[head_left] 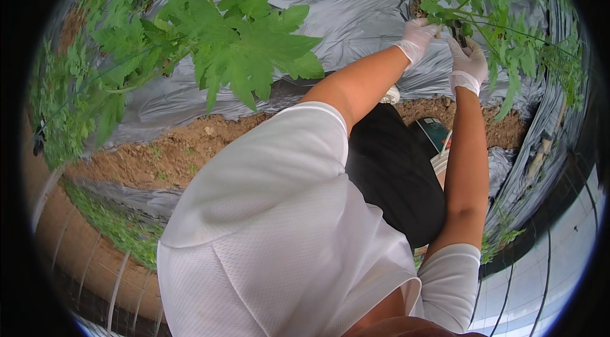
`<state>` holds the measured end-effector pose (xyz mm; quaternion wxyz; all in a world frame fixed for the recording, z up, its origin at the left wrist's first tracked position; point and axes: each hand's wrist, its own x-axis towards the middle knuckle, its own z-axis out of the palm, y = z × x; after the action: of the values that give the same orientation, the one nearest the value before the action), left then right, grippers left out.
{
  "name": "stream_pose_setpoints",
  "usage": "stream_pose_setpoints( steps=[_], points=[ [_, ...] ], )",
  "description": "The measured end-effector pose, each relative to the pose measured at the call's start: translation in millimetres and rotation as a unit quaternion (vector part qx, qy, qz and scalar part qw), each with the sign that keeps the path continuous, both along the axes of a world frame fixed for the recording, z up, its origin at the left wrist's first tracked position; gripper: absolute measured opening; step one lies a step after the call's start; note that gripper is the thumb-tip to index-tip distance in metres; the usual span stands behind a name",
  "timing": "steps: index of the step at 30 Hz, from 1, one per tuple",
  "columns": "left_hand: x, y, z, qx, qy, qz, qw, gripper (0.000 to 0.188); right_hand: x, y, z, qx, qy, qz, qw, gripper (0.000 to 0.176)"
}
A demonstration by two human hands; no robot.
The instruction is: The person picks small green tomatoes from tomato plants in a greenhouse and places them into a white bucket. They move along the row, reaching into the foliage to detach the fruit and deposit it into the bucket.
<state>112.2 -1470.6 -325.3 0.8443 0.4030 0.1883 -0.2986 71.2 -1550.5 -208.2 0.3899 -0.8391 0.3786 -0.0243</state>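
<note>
My left hand [418, 40], in a thin white glove, has its fingers curled at the low leaves of a tomato-like plant [450, 14] at the upper right. What lies between those fingers is hidden. My right hand [469, 61], gloved the same way, grips a small dark hand tool [458, 34], possibly pruning shears. Its upper end reaches in among the plant's stems, just right of my left fingers. Beside my left hand, a planting hole [417, 3] with bare soil opens in the silvery plastic mulch film [343, 8].
A large leafy plant [228, 37] stands at the upper left. Thin green lines [512, 31] run through the foliage. A strip of bare soil [190, 139] crosses beneath me. By my right forearm are a dark green container [429, 133] and a pale bucket [441, 163] with a handle.
</note>
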Motion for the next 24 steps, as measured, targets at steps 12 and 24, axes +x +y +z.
stream_pose_setpoints(
  steps=[12, 24],
  points=[
    [8.5, -4.1, -8.8, 0.015, -0.033, -0.036, 0.999, 0.011, 12.0, 0.7, -2.4, -0.073, 0.018, -0.008, 0.997, 0.045],
    [6.7, -13.9, 8.0, 0.053, 0.068, -0.107, 0.990, 0.005, 31.1, 1.7, -1.4, -0.238, 0.107, 0.056, 0.964, 0.050]
  ],
)
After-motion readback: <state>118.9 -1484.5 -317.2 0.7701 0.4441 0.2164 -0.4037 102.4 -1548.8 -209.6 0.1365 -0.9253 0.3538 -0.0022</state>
